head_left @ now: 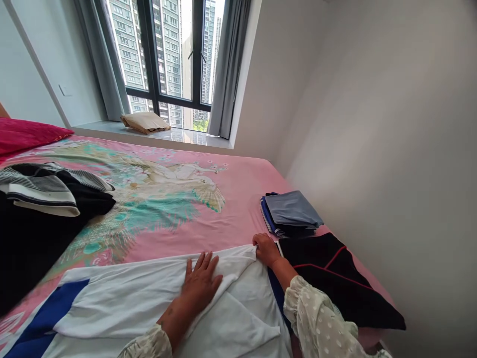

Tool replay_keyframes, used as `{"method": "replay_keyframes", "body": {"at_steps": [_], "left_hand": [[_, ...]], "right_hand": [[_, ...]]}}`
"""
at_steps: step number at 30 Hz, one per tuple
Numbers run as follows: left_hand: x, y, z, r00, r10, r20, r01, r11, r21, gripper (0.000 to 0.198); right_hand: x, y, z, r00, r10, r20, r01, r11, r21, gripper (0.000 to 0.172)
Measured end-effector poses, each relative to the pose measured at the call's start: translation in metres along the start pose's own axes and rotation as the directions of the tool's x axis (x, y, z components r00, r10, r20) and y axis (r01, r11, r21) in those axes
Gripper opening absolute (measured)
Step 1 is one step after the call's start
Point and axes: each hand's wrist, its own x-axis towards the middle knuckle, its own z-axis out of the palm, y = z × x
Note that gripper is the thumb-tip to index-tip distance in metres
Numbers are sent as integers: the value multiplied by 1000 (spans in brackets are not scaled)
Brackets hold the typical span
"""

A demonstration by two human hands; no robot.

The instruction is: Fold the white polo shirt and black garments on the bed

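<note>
A white garment point(149, 293) with a blue band at its left end lies spread at the near side of the bed. My left hand point(201, 281) rests flat on its upper part, fingers spread. At the garment's far right corner, my right hand point(265, 250) has its fingers closed on the edge of the cloth. Just beyond that hand sits a stack of folded clothes point(294, 211), grey on top with blue and dark pieces below. Black clothing with red piping point(335, 273) lies to the right, partly behind my right forearm.
Pink patterned bedding point(238, 194) covers the bed. Black clothing point(30, 248) and a striped knit garment point(44, 191) lie on the left, near a red pillow point(30, 134). A beige package point(145, 122) sits on the windowsill. A wall point(402, 164) borders the right side.
</note>
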Motion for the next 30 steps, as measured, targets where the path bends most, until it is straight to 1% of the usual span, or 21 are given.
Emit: {"method": "replay_keyframes", "body": {"at_steps": [3, 5, 10, 15, 19, 22, 24, 26, 28, 30], "left_hand": [[1, -4, 10, 999, -12, -43, 13, 999, 31, 54], [0, -5, 13, 998, -11, -55, 13, 999, 35, 55], [3, -3, 9, 1000, -31, 7, 30, 999, 45, 58], [3, -4, 11, 1000, -9, 2, 9, 999, 49, 64], [3, -2, 10, 999, -24, 28, 23, 998, 54, 66], [15, 1, 0, 992, -71, 102, 68, 997, 36, 71], [31, 2, -8, 984, -118, 133, 118, 993, 13, 64], [49, 1, -16, 980, -152, 128, 153, 988, 2, 51], [65, -3, -19, 982, -152, 114, 152, 988, 8, 40], [75, -7, -18, 984, -136, 112, 135, 991, 11, 28]], "right_hand": [[-1, 5, 4, 998, 62, -8, -62, 998, 13, 27], [1, 9, 6, 994, 107, 10, -107, 994, 36, 28], [14, 16, 2, 969, 225, 98, -236, 965, 115, 27], [18, 9, -5, 937, 308, 163, -327, 939, 105, 17], [16, 6, -11, 904, 389, 178, -408, 908, 89, 22], [17, 4, -14, 891, 384, 241, -414, 906, 91, 26], [20, 1, -15, 891, 358, 279, -394, 915, 85, 29], [22, -3, -16, 891, 334, 308, -375, 923, 85, 29], [24, -4, -17, 890, 308, 336, -361, 926, 107, 27], [25, -2, -15, 893, 279, 354, -348, 926, 148, 25]]}}
